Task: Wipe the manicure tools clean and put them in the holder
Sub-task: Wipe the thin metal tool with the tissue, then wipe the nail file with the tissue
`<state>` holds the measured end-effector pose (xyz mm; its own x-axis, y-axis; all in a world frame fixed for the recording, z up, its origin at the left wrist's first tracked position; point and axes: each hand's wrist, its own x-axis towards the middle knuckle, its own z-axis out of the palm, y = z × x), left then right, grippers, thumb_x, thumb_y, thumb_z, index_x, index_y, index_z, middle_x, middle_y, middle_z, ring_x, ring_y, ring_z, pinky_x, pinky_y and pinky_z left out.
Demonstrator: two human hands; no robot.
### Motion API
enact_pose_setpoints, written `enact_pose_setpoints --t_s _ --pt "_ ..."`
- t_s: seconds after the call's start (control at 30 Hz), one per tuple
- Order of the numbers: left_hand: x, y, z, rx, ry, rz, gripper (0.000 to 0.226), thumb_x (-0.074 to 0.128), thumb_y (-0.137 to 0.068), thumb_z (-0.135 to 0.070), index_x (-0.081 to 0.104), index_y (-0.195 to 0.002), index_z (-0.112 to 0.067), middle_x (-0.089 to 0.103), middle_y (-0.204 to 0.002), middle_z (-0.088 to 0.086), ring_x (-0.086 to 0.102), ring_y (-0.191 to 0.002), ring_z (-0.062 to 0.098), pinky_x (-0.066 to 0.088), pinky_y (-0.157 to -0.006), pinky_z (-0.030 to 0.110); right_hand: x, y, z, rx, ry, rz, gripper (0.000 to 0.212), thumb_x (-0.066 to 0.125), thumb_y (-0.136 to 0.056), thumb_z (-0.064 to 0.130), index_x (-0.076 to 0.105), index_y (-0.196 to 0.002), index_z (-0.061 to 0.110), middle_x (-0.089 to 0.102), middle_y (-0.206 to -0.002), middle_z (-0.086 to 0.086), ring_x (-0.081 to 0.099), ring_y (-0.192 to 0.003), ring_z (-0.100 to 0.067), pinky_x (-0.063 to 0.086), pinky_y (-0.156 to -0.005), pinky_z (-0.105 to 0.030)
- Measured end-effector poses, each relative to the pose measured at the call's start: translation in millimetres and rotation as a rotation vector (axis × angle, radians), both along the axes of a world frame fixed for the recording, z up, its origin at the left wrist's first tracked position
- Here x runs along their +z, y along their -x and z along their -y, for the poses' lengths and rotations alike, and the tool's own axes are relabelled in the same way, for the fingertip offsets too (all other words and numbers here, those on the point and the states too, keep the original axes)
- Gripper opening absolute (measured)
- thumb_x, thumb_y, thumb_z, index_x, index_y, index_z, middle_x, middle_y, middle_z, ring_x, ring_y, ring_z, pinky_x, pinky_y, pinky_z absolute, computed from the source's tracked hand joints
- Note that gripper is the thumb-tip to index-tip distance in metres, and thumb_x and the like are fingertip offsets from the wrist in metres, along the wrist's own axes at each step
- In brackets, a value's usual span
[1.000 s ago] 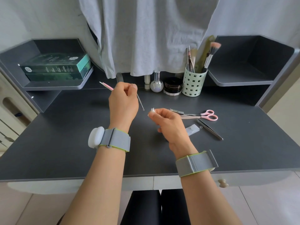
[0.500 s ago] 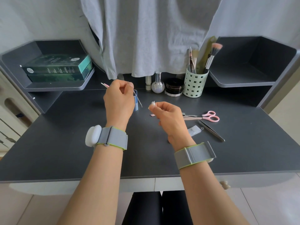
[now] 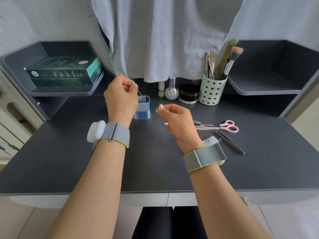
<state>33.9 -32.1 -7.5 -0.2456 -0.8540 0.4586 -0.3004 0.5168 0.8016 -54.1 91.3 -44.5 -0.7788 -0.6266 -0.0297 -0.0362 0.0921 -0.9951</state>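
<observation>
Thin metal manicure tool is pinched at its upper end by the left hand. The shaft slants down and to the right, with the lower tip at or just inside the open top of the blue checked holder. I can't tell from this angle whether the tip has cleared the rim. The holder stands on the tabletop just right of the left wrist, partly hidden behind it.

Key relation: the tool's long axis points down into the holder, which sits directly under the left fingers. The left hand is clearly the nearer one, so this reads as a drop-in by the left hand alone, probably needing the shaft tipped a bit more upright.

The right hand is closed on a small white wipe, held up between holder and remaining tools and touching neither.

Still lying on the tabletop to the right:
- pink-handled scissors, with a flat file-like tool beside them
- tweezers nearer the front edge
- a small pink piece just under the right hand

A green perforated cup of brushes stands at the back, well apart.

Judgement: one tool is going in, and several are left to wipe.
</observation>
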Motion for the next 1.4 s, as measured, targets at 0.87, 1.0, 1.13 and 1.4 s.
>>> enact_pose_setpoints --t_s 0.87,1.0,1.13,1.4 --pt "-24.9 9.6 5.0 -0.025 0.043 0.278 0.021 0.057 -0.092 -0.011 0.077 -0.086 -0.011 0.075 -0.09 0.006 0.066 -0.087 0.028 0.053 -0.074 0.031 0.5 9.8 5.5 -0.007 -0.014 -0.027 0.019 0.071 -0.091 0.03 0.075 -0.09 0.012 0.051 -0.061 0.009 0.044 -0.062 -0.01 0.042 -0.064 -0.029" --pt "-25.0 7.8 2.2 -0.023 0.04 0.25 0.018 0.06 -0.095 -0.017 0.076 -0.1 -0.011 0.075 -0.101 0.006 0.067 -0.094 0.025 0.057 -0.077 0.034 0.5 9.7 3.7 -0.01 -0.016 -0.02 0.019 0.071 -0.09 0.03 0.075 -0.089 0.011 0.052 -0.062 0.009 0.045 -0.063 -0.01 0.041 -0.065 -0.029" --pt "-22.8 9.4 -4.1 -0.034 0.064 0.212 0.019 0.061 -0.094 -0.018 0.074 -0.106 -0.011 0.073 -0.104 0.005 0.066 -0.097 0.021 0.05 -0.079 0.029 0.7 10.5 -1.3 -0.014 -0.016 -0.011 0.02 0.071 -0.091 0.03 0.075 -0.09 0.01 0.05 -0.06 0.009 0.044 -0.056 -0.007 0.04 -0.06 -0.024" --pt "-20.1 18.6 -28.2 -0.105 0.054 0.176 0.015 0.062 -0.092 -0.018 0.076 -0.097 -0.015 0.072 -0.092 -0.001 0.065 -0.09 0.019 0.05 -0.082 0.03 0.5 16.9 -19.0 -0.045 0.006 0.011 0.013 0.072 -0.091 0.027 0.073 -0.083 0.017 0.053 -0.059 0.013 0.046 -0.06 -0.006 0.041 -0.061 -0.022"
